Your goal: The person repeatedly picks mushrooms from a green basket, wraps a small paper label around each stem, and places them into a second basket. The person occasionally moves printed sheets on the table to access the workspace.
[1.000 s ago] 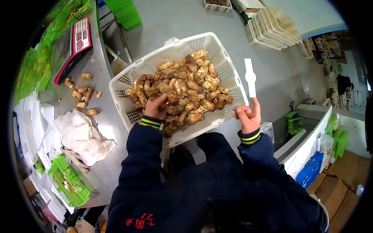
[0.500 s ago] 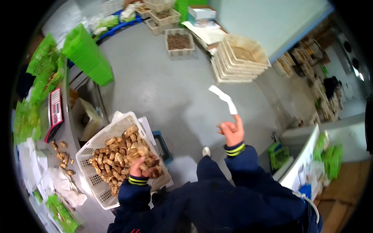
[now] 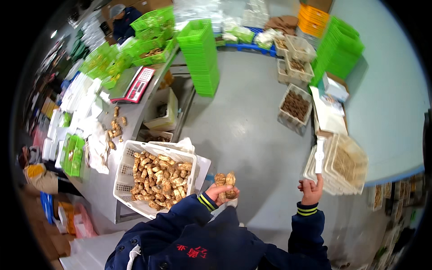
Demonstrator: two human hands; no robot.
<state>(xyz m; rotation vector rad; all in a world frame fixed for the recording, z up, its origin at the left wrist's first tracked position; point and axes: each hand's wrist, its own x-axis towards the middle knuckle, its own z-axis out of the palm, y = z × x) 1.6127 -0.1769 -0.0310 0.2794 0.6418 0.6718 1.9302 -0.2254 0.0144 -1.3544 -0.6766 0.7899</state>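
Note:
My left hand is closed around a few stout brown mushrooms, just right of a white perforated crate. Inside that crate lies a heap of similar mushrooms, pale with brown patches. Out to the right, my right hand has its index finger stretched out and the other fingers curled. A white strip, like a paper or plastic band, stands up from that fingertip; whether it is stuck there or pinched cannot be made out.
The crate rests at the edge of a metal table with loose mushrooms, a scale and a white cloth. Green baskets are stacked beyond. Stacked cream crates stand right. A person is at the far left.
My left hand has lifted mushrooms out of the crate and holds them to its right. The view has swung left; the white strip stays at my right fingertip, now straighter.

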